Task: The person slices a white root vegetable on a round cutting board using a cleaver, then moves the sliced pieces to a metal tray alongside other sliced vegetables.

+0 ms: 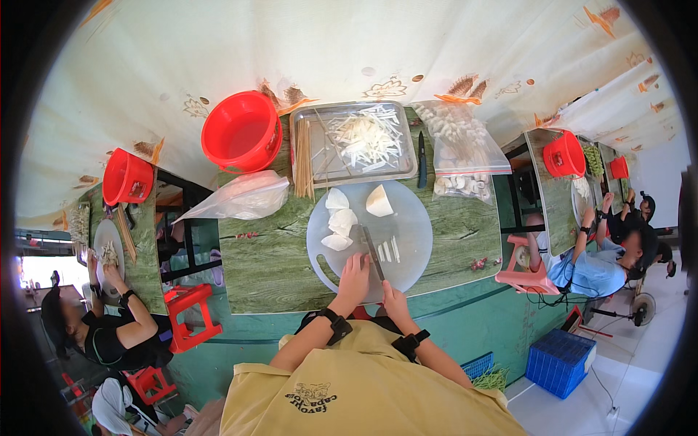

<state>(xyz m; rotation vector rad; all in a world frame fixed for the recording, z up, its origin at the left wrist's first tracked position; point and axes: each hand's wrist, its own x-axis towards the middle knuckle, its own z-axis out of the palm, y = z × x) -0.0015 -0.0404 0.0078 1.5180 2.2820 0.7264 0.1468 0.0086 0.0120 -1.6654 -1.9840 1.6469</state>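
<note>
My right hand (395, 300) grips the handle of a kitchen knife (373, 252). Its blade points away from me over a round, translucent white cutting board (417, 234). Just left of the blade, my left hand (355, 280) rests with bent fingers; whatever lies beneath them is hidden. Several peeled white vegetable chunks (342, 222) sit in a group at the board's left. One larger wedge (379, 200) lies apart near its far edge. Right of the blade are a few thin white strips (388, 250).
Behind the board, a metal tray (322, 177) holds cut white strips (368, 136) and bamboo skewers (303, 158). A black-handled knife (422, 161) and bagged skewered food (461, 147) lie right. Left are a red basin (240, 131) and a plastic bag (245, 196). People work at both neighbouring tables.
</note>
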